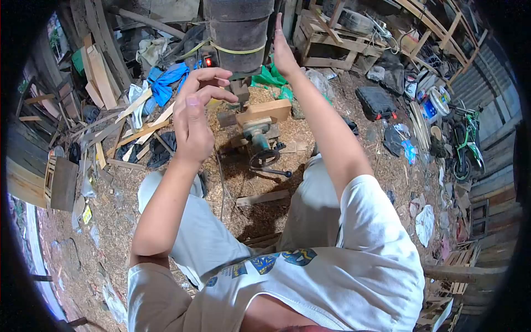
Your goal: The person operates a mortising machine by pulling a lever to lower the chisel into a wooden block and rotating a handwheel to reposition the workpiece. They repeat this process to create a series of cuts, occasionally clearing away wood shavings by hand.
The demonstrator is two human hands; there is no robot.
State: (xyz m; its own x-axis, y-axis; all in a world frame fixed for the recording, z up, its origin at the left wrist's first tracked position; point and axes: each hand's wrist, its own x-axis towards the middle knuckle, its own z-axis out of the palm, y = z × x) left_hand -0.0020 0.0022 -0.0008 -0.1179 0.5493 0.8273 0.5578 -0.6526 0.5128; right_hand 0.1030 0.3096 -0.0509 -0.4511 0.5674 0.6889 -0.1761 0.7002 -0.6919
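Floor covered in sawdust, scrap boards all round. Dark drum straight ahead of me, yellow strap round it, red switch lit at its left edge. Below it a teal machine with a wood block on top and a black handwheel in front. Black case well to the right; blue cloth left. Left hand raised before the block, fingers loosely curled, apart, holding nothing. Right hand flat, fingers straight, against the drum's right side, empty.
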